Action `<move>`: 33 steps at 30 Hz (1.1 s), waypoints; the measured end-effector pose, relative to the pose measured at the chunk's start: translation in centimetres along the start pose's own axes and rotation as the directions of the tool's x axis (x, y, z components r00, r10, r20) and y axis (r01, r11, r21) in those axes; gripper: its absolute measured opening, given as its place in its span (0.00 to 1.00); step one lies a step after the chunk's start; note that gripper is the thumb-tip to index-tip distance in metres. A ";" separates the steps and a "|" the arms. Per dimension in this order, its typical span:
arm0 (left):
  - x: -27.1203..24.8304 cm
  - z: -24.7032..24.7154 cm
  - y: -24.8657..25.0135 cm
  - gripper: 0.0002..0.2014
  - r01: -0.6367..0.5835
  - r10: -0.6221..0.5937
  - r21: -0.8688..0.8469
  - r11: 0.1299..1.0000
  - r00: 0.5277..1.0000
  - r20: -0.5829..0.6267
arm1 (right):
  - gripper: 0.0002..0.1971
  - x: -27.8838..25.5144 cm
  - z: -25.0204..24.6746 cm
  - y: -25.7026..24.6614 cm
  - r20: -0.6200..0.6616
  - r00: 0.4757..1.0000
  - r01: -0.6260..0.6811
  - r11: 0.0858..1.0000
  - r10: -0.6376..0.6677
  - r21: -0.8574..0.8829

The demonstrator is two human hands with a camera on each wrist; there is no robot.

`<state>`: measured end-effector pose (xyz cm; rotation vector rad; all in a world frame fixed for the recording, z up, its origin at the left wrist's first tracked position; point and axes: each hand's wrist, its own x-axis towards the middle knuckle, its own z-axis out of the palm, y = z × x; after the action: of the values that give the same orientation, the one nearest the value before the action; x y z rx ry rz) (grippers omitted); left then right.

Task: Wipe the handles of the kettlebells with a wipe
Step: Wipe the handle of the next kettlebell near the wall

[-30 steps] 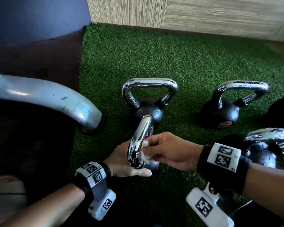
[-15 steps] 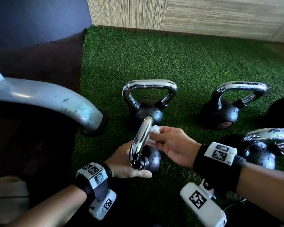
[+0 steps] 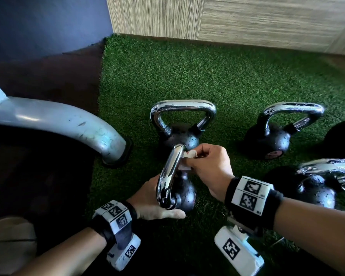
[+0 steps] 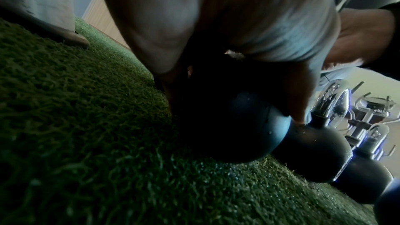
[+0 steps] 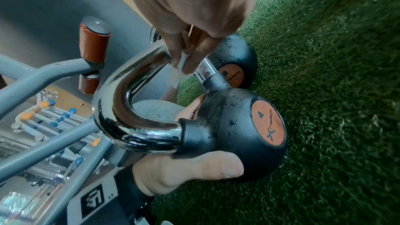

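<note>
Right hand pinches wipe against tilted kettlebell's chrome handle. Left hand cups its ball, thumb flat. Green turf.

Near kettlebell before far kettlebell, on turf.

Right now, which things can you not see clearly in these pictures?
- Wipe: mostly hidden by the right hand in the head view; a blurred sliver in the right wrist view.
- Left hand fingers: behind the near kettlebell in the head view; dark in the left wrist view.
- Rightmost kettlebell: handle cut by the head view's edge.
</note>
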<state>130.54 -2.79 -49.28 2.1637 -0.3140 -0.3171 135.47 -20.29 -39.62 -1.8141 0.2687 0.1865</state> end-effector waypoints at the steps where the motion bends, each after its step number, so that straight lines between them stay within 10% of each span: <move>1: 0.1 0.1 0.0 0.48 -0.013 0.013 -0.002 1.000 1.000 -0.007 | 0.15 -0.1 0.1 0.1 -0.029 1.000 0.001 1.000 -0.002 -0.019; 15: 0.3 0.3 0.8 0.50 -0.157 0.157 -0.008 0.988 0.988 0.015 | 0.05 -1.1 0.0 1.3 0.004 1.000 0.015 0.966 -0.015 -0.260; 20: -0.3 0.6 0.8 0.58 -0.169 0.169 -0.022 0.985 0.985 0.015 | 0.09 0.2 -2.8 0.3 0.249 0.940 -0.119 0.908 0.233 -0.403; 23: -0.7 0.6 1.3 0.56 -0.140 0.140 -0.017 0.990 0.990 0.028 | 0.08 0.7 -5.2 -1.2 0.199 0.974 0.211 0.752 -0.108 -0.625; 26: -1.4 -0.2 1.8 0.56 -0.112 0.110 0.213 0.971 0.994 0.023 | 0.09 0.7 -5.4 -3.2 0.370 0.838 0.544 0.582 -0.400 -0.604; 33: -3.3 0.8 3.2 0.43 -0.094 0.194 0.472 0.876 0.966 -0.169 | 0.26 1.5 -4.6 -4.6 0.765 0.593 0.799 0.305 -0.253 -0.518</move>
<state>126.82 -4.07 -46.68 2.5969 -0.4642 0.0905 138.13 -23.75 -34.56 -2.5837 -1.1443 0.3764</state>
